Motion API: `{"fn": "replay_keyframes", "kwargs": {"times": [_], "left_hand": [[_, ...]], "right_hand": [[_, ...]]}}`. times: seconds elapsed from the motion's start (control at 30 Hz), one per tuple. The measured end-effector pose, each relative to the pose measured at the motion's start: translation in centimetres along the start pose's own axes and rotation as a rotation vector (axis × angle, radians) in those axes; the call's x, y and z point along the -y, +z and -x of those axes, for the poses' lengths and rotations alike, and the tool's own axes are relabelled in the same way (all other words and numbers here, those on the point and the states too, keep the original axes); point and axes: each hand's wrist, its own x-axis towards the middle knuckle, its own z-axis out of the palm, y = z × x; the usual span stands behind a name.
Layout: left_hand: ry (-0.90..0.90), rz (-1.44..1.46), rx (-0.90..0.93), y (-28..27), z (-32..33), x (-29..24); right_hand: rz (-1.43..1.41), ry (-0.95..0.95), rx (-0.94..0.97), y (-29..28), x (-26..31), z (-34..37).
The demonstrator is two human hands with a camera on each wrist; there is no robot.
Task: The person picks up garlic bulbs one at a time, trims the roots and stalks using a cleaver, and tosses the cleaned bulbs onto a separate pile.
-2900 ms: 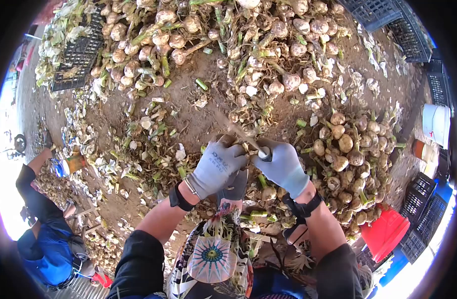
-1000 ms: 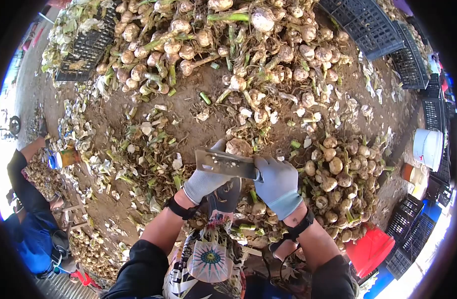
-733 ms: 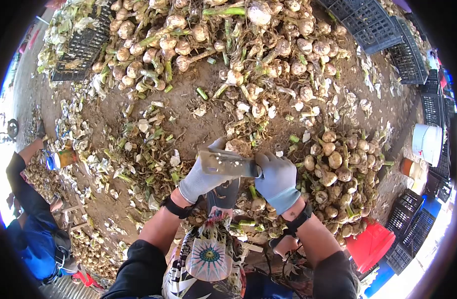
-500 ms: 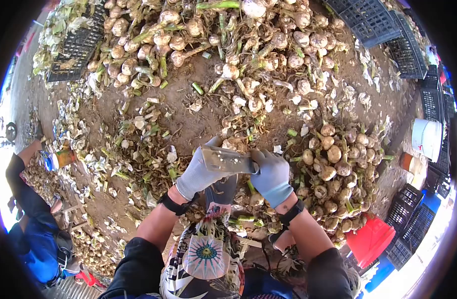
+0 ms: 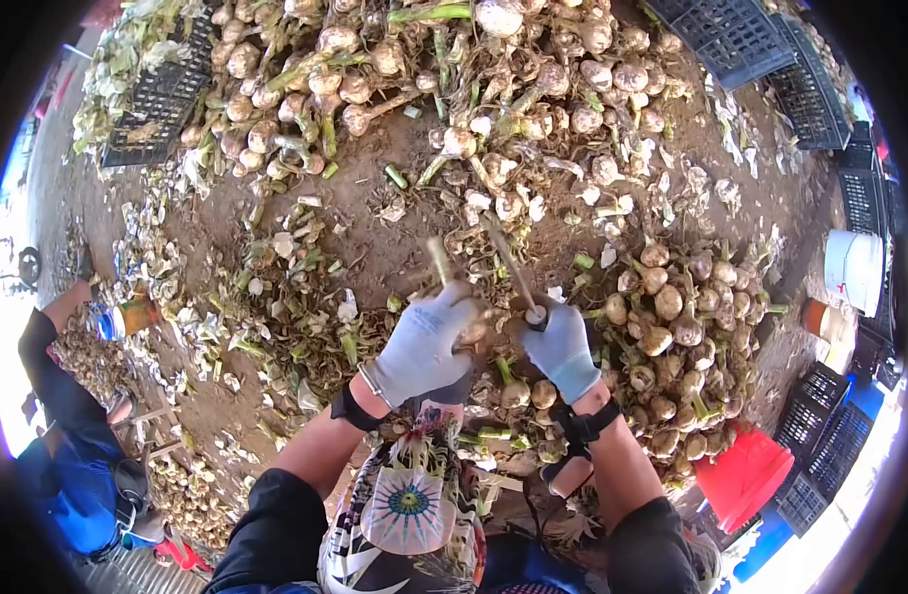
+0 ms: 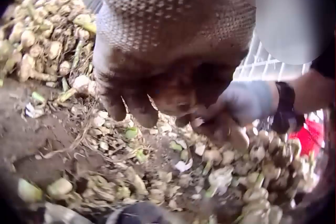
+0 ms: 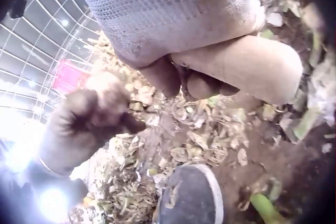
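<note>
Both hands wear grey work gloves with dirty fingers. My left hand (image 5: 424, 342) holds a garlic bulb (image 7: 109, 98), mostly covered by the fingers in the head view. Just beyond those fingers is a blurred length of garlic stem (image 5: 440, 259). Close on its right, my right hand (image 5: 561, 348) grips a broad-bladed knife by its pale wooden handle (image 7: 252, 66). The knife's blade (image 5: 508, 259) appears edge-on and blurred in the head view, pointing away from me. In the left wrist view the left glove's fingers curl downward and hide most of what they hold.
A heap of trimmed garlic bulbs (image 5: 686, 317) lies right of my hands; a larger stemmed pile (image 5: 533, 89) spreads ahead. Black crates (image 5: 726, 40) stand far right, with a red bucket (image 5: 746, 480) and white bucket (image 5: 855, 267). Another person (image 5: 78, 475) sits at left. My shoe (image 7: 191, 195) is below.
The blade, earlier broadside across the front of my left hand, has swung edge-on and away from me. The right hand has turned, and a loose-looking stem shows beyond the left fingers.
</note>
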Motion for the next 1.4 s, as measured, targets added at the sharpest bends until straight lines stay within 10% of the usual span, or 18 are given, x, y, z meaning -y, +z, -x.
{"fn": "replay_keyframes", "kwargs": {"times": [0.17, 0.27, 0.33, 0.4, 0.47, 0.53, 0.6, 0.67, 0.97, 1.1, 1.27, 1.4], "left_hand": [[0.344, -0.440, 0.105, -0.5, -0.2, -0.2], [0.326, -0.384, 0.076, -2.7, -1.0, -1.4], [0.287, 0.464, 0.209, -0.3, -2.4, -6.3], [0.568, 0.210, -0.010, 1.3, -5.1, -11.0], [0.619, 0.275, -0.120, 1.9, -7.4, -12.0], [-0.029, 0.350, -0.129, -1.8, -9.6, -8.0], [-0.466, 0.310, -0.553, -2.5, -13.9, -0.7], [-0.617, 0.122, -0.640, -1.7, -16.9, 7.2], [-0.377, 0.690, -0.112, -1.4, -8.2, 2.9], [-0.333, 0.927, -0.117, -1.1, -5.6, 1.6], [-0.240, 1.000, -0.151, -0.2, -2.5, 3.1], [-0.273, 0.931, -0.114, 0.1, -2.3, 3.5]], "right_hand": [[0.223, -0.284, 0.115, -1.7, 4.3, -1.0], [0.506, 0.227, 0.324, -1.4, -3.0, -0.4], [-0.311, 0.180, 0.171, 6.7, -14.0, 1.6], [-0.120, 0.248, 0.167, 1.7, -0.4, 4.5], [-0.128, 0.285, 0.177, 0.9, -0.6, 3.4], [-0.155, 0.328, 0.169, -0.2, -1.5, 1.5], [-0.456, 0.329, -0.077, 0.0, -4.4, 1.1], [-0.702, 0.373, -0.135, -0.3, -4.5, -0.1], [-1.102, 0.142, -0.119, -0.7, 3.9, -5.1], [-0.877, 0.050, -0.031, 0.2, 5.1, -4.2], [0.331, -0.409, -0.194, -1.8, 6.3, -1.6], [0.558, -0.450, -0.153, -1.5, 6.6, -0.7]]}}
